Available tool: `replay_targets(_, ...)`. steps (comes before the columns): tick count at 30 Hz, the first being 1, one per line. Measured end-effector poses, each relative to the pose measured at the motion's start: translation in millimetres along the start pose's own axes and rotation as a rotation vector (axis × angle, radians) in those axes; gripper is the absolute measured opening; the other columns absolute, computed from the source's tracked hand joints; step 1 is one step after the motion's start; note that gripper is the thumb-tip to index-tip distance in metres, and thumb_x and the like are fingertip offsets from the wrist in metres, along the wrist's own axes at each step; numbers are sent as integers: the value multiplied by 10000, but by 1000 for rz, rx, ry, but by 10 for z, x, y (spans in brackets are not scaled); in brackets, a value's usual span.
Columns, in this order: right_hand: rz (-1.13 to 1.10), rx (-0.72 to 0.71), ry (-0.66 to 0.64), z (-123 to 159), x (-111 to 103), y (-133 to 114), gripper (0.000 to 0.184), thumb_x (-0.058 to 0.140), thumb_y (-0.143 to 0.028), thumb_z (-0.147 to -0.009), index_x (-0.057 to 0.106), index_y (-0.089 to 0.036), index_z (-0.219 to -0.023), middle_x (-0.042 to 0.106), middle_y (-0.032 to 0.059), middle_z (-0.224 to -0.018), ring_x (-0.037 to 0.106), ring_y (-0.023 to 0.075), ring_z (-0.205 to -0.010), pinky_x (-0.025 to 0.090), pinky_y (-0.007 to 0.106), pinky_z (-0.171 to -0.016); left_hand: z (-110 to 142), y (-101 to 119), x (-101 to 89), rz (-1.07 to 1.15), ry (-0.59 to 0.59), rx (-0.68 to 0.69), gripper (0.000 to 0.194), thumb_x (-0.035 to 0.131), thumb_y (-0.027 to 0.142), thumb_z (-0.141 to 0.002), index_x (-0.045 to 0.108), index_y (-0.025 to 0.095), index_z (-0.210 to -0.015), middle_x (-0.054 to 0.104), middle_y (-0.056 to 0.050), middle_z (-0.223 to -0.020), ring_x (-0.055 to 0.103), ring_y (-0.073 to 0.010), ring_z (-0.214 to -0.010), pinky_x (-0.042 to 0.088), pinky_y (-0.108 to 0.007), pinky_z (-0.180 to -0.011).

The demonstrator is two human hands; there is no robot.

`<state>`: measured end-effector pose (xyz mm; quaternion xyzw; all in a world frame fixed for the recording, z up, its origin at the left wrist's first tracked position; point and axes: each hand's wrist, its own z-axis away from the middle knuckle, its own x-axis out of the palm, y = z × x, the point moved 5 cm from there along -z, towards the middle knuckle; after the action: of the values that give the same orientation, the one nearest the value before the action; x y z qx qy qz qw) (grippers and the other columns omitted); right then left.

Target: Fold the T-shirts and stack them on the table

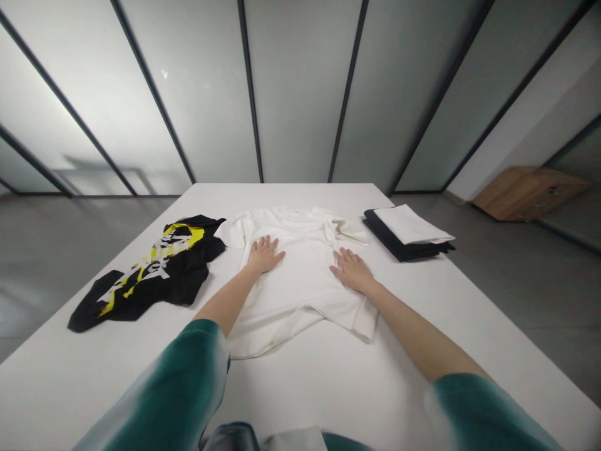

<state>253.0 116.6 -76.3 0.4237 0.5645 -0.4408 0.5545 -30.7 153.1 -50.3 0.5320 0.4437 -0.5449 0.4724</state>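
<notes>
A white T-shirt (300, 269) lies spread on the white table, its collar toward the far edge and its hem toward me. The hem is uneven and partly turned over, and the right sleeve is rumpled. My left hand (264, 255) rests flat on the shirt's left side below the sleeve, fingers stretched out. On the right side of the shirt lies my right hand (352, 270), palm down with its fingers apart. Neither hand grasps the cloth.
A crumpled black garment with a yellow and white print (164, 263) lies on the left of the table (469, 338). At the right edge sits a folded white cloth (413, 224) on folded black cloth (401, 249). A wooden cabinet (526, 193) stands on the floor beyond.
</notes>
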Motion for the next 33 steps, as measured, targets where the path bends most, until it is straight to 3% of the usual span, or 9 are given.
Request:
replay_targets(5, 4, -99, -19, 262, -11, -179, 663, 341, -542, -965, 372, -172, -1515, 285, 139, -1602, 246, 300, -1478, 230, 461, -1175, 125, -110, 92, -20, -30, 16, 755, 239, 620, -957, 262, 154, -1551, 204, -184, -1624, 186, -352, -1494, 191, -538, -1168)
replay_targets(9, -105, -130, 15, 304, -193, -82, 616, 434, -522, -938, 446, -200, -1463, 561, 142, -1414, 521, 300, -1295, 392, 420, -1063, 202, -186, 33, -23, -24, 10, 768, 275, 682, -925, 387, 164, -1481, 318, -201, -1574, 287, -376, -1448, 284, -550, -1112)
replay_targets(12, -237, 58, 114, 80, -376, 267, 519, 433, -410, -942, 489, -199, -1413, 714, 105, -1140, 672, 255, -1007, 486, 358, -906, 140, -213, -41, 35, -38, -51, 690, 259, 684, -928, 542, 192, -1321, 523, -177, -1402, 485, -346, -1294, 405, -499, -1012)
replay_targets(16, -163, 241, 355, -357, -564, 677, 558, 535, -313, -853, 519, -107, -1372, 587, 186, -1344, 571, 315, -1187, 445, 386, -975, 42, -191, -132, 29, 151, -153, 526, 323, 565, -963, 590, 184, -1209, 580, -150, -1265, 527, -306, -1197, 432, -436, -967)
replay_targets(19, -151, 268, 251, -680, -495, 807, 634, 598, -345, -823, 500, -99, -1399, 551, 201, -1395, 536, 338, -1242, 438, 391, -981, 42, -175, -110, 27, 260, -169, 435, 381, 492, -963, 606, 179, -1165, 588, -135, -1225, 523, -291, -1169, 422, -418, -967)
replay_targets(25, -203, 322, 114, -1128, -564, 1032, 304, 487, -241, -880, 713, -151, -1062, 714, 155, -1084, 654, 278, -1005, 474, 321, -818, 50, -221, -42, 66, 280, -161, 388, 405, 477, -960, 616, 197, -1127, 597, -114, -1187, 532, -275, -1136, 418, -407, -953)
replay_targets(29, -229, 323, 465, -1276, -1014, 1201, 372, 411, -151, -862, 703, -140, -1093, 690, 161, -1085, 619, 277, -1016, 471, 363, -861, 36, -234, -30, 78, 287, -167, 375, 414, 471, -956, 619, 206, -1123, 594, -115, -1182, 530, -278, -1132, 416, -417, -949)
replay_targets(31, -218, 198, 723, -1212, -1218, 1196, 385, 406, -127, -846, 709, -143, -1083, 669, 163, -1101, 587, 285, -1055, 462, 405, -907, 36, -232, -27, 81, 286, -169, 370, 418, 468, -954, 621, 209, -1124, 591, -118, -1183, 527, -281, -1135, 416, -422, -950)
replay_targets(33, -153, 43, 826, -1071, -1269, 1139, 377, 435, -117, -831, 718, -153, -1077, 633, 163, -1198, 540, 297, -1134, 438, 448, -963, 39, -225, -30, 76, 288, -169, 371, 423, 465, -950, 624, 207, -1124, 590, -121, -1185, 527, -284, -1134, 417, -424, -951)
